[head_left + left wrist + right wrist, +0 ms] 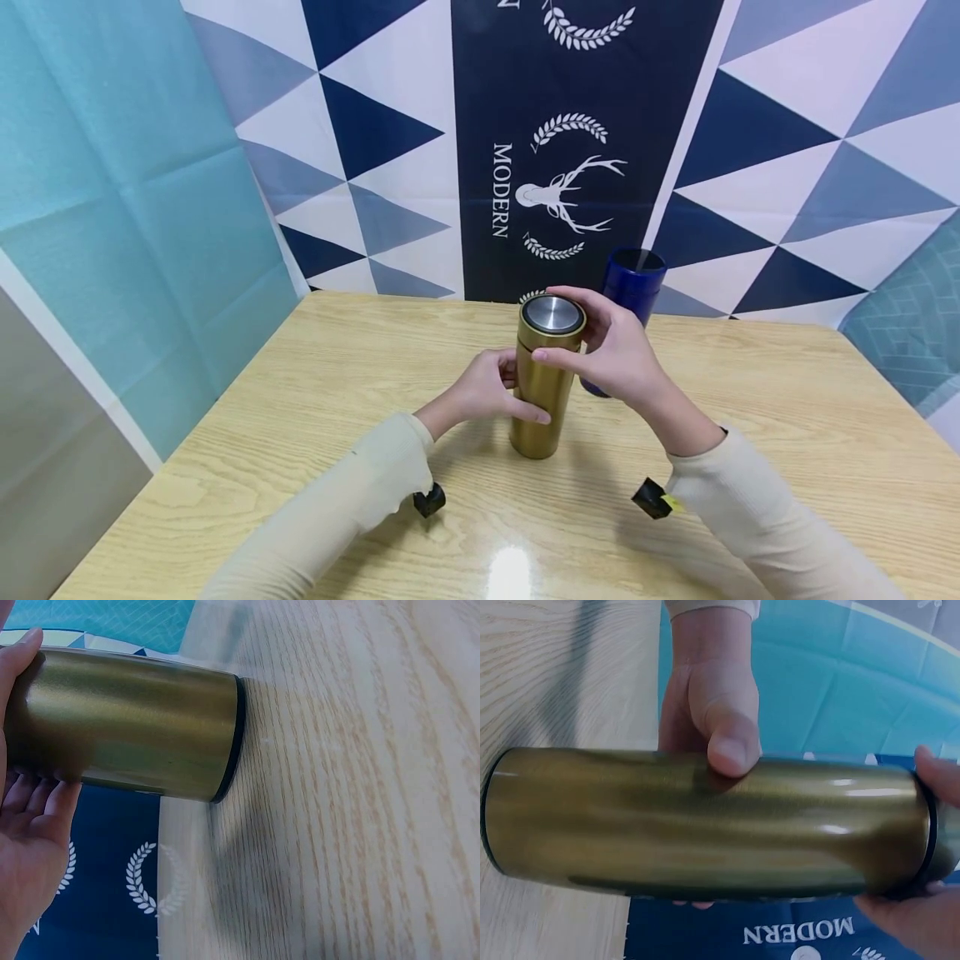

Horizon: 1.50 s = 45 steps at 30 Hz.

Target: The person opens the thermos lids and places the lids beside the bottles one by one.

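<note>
A gold thermos flask [542,392] with a brushed-metal disc on its lid [555,317] stands upright on the wooden table. My left hand [483,390] grips the flask's body from the left, thumb across the front. Up at the lid, my right hand [618,350] holds from the right, thumb in front and fingers behind. The left wrist view shows the flask's dark base rim [234,739] at the tabletop. In the right wrist view, the right fingers [922,922] lie at the lid seam. Part of the fingers behind the flask is hidden.
A dark blue flask [633,283] stands behind my right hand, which partly hides it. Patterned cloth [397,133] hangs at the table's back edge, and a teal sheet [150,167] hangs on the left. The wooden table [360,358] spreads to both sides.
</note>
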{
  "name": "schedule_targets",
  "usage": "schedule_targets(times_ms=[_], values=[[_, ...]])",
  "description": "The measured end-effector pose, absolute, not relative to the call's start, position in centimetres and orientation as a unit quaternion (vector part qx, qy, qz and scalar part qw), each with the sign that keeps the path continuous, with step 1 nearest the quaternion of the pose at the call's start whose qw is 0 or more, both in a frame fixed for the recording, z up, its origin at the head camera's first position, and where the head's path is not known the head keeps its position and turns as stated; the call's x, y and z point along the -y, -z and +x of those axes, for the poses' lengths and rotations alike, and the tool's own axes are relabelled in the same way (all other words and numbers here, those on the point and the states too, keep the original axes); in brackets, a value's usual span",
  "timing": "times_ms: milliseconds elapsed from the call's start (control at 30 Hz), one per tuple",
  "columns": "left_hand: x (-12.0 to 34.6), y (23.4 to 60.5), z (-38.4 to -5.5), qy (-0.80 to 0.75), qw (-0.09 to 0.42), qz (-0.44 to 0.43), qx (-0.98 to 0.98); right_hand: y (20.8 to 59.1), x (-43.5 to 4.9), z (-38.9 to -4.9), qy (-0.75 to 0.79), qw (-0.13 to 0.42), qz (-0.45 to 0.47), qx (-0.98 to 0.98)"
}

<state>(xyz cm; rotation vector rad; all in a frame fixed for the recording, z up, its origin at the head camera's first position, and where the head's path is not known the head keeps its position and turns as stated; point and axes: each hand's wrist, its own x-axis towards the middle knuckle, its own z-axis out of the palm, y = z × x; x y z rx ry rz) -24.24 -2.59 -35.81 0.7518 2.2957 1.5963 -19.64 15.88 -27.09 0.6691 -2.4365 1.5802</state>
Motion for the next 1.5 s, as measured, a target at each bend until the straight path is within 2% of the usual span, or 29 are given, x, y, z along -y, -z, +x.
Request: schedule_targets(times_ms=[767, 1500], values=[[2.6, 35.5, -24.1, -0.54, 0.128, 0.251, -0.793, 27.0, -17.7, -21.9, -0.532, 0.01, 0.344, 0.774], [2.5, 35.7, -24.1, -0.542, 0.124, 0.243, -0.795, 26.7, -18.5, -23.5, -0.519, -0.064, 0.408, 0.748]])
